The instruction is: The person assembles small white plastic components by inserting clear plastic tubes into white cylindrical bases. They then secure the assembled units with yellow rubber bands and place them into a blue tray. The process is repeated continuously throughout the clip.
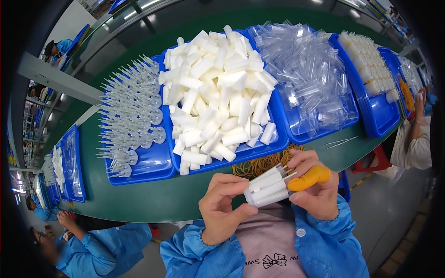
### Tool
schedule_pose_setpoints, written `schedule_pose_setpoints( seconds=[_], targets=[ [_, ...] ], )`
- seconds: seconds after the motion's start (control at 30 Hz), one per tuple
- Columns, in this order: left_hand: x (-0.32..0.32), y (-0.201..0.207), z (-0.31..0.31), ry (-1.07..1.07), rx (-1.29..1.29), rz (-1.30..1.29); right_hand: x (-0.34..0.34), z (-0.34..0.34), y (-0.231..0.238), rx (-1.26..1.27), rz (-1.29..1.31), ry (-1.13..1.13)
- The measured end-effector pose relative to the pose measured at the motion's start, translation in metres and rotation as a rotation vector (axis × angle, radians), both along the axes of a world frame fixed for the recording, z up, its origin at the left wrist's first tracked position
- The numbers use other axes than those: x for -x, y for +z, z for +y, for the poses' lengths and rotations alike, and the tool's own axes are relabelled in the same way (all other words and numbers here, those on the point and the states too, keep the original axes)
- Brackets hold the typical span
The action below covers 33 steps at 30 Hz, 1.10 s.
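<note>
Left hand and right hand share a grip on a white bundle

At far left a co-worker in blue is cut off by the dark rim; clear stemmed discs crowd a blue tray, overlapping too closely to count; white cylinders heap up beside them, hiding most of their tray; the left hand rises from below, thumb and index finger pinching the bundle's clear base, other fingers curled and partly out of sight; the bundle tilts at the near edge of the tabletop, thin stems pointing up and right; rubber bands lie beyond it, partly covered; the right hand, fingers bent, closes on the stem end, a yellow finger cover on one finger; exactly what its fingertips press is hard to tell; clear sleeves blur together under glare; tweezers lie near; cream pieces stand packed in rows; another person is cropped at far right.
</note>
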<state>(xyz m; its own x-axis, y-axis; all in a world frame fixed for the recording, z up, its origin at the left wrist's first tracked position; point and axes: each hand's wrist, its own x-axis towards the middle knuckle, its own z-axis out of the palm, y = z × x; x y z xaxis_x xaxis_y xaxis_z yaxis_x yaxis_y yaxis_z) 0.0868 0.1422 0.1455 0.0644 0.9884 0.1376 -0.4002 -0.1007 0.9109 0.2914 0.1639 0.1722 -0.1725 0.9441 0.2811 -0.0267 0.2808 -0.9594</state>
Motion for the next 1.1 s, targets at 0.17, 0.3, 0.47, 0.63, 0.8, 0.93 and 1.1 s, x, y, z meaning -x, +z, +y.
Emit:
schedule_pose_setpoints(
  seconds=[0.17,0.3,0.47,0.63,0.8,0.93,1.1],
  targets=[
    [0.001,0.001,0.000,-0.009,0.043,-0.011,0.006,0.002,-0.004,0.030,0.061,0.005],
    [0.000,-0.004,0.003,-0.013,0.082,-0.054,0.006,0.004,-0.006,-0.002,-0.029,-0.017],
    [-0.004,-0.007,0.008,-0.029,0.167,-0.205,-0.014,0.032,0.018,-0.135,-0.420,-0.143],
    [-0.002,-0.005,0.010,-0.022,0.169,-0.225,-0.040,0.045,0.024,-0.284,-1.178,-0.430],
    [0.000,-0.007,0.009,-0.024,0.162,-0.235,-0.043,0.042,-0.004,-0.269,-1.199,-0.294],
    [0.004,-0.004,0.009,0.013,0.168,-0.224,-0.045,0.039,-0.001,-0.292,-0.966,-0.341],
    [0.001,-0.005,0.009,0.022,0.104,-0.150,-0.031,0.022,0.008,-0.002,-0.098,-0.372]
  ],
)
